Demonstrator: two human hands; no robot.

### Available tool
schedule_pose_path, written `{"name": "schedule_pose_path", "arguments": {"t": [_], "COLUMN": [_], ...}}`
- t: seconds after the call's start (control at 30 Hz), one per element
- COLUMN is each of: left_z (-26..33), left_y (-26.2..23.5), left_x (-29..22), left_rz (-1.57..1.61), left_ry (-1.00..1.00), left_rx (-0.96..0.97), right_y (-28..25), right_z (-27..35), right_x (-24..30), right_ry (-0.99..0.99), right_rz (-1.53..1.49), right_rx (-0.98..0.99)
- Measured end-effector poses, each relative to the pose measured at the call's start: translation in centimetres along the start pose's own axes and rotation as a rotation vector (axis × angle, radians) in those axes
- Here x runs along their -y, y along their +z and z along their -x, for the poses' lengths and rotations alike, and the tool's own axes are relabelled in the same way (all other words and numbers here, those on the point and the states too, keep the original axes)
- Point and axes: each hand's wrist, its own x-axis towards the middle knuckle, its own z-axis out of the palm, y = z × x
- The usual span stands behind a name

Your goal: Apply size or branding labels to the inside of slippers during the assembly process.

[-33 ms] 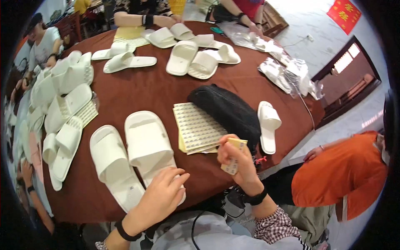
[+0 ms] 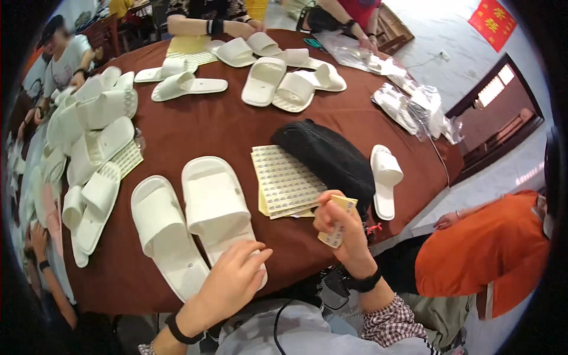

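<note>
A pair of white slippers lies before me, toes pointing away: the left slipper [image 2: 155,216] and the right slipper [image 2: 216,198]. Over the heel part of the right slipper rests my left hand [image 2: 234,275], its fingers loosely bent and apart, with nothing visible in them; whether it touches the sole is hidden. My right hand [image 2: 343,228] is closed round a small folded yellow sticker sheet [image 2: 332,238] with printed labels, held above the table's near edge. Just beyond it, a stack of sticker sheets [image 2: 287,183] lies partly under a black bag [image 2: 328,157].
The brown-covered round table [image 2: 195,127] also bears a single slipper [image 2: 386,180] at right, piled slippers [image 2: 97,154] at left, more slippers [image 2: 263,80] at the back and bagged slippers [image 2: 393,106]. Other people sit around; a person in orange [image 2: 473,254] is close at right.
The whole scene sits slightly further right in the picture. Both my hands keep nearly the same pose over the same things.
</note>
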Motion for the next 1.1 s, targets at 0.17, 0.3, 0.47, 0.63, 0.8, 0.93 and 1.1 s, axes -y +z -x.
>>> {"name": "schedule_pose_path", "arguments": {"t": [0.17, 0.3, 0.47, 0.63, 0.8, 0.93, 1.1], "left_z": [2.7, 3.0, 2.7, 2.4, 2.0, 2.3, 2.4], "left_y": [0.4, 1.0, 2.3, 2.9, 2.3, 2.7, 3.4], "left_x": [-1.1, -1.9, -2.1, -2.4, -2.6, -2.0, -0.3], "left_rz": [0.099, 0.232, 0.468, 0.544, 1.184, 1.197, 1.124], "left_ry": [-0.125, -0.137, -0.408, -0.382, -0.558, -0.594, -0.490], "left_rx": [-0.071, -0.158, -0.181, -0.331, -0.366, -0.387, -0.635], "right_y": [0.4, 2.7, 4.6, 5.5, 6.8, 6.5, 5.6], "right_z": [-0.3, 1.3, 2.3, 2.5, 1.7, 2.4, 3.4], "right_x": [-0.9, -1.7, -4.0, -3.5, -2.2, -3.8, -3.6], "right_ry": [0.115, 0.139, 0.170, 0.277, 0.293, 0.115, -0.143], "right_rz": [-0.498, -0.576, -0.339, 0.080, 0.404, 0.513, 0.863], "right_rx": [0.064, 0.084, 0.074, 0.282, 0.516, 0.450, 0.294]}}
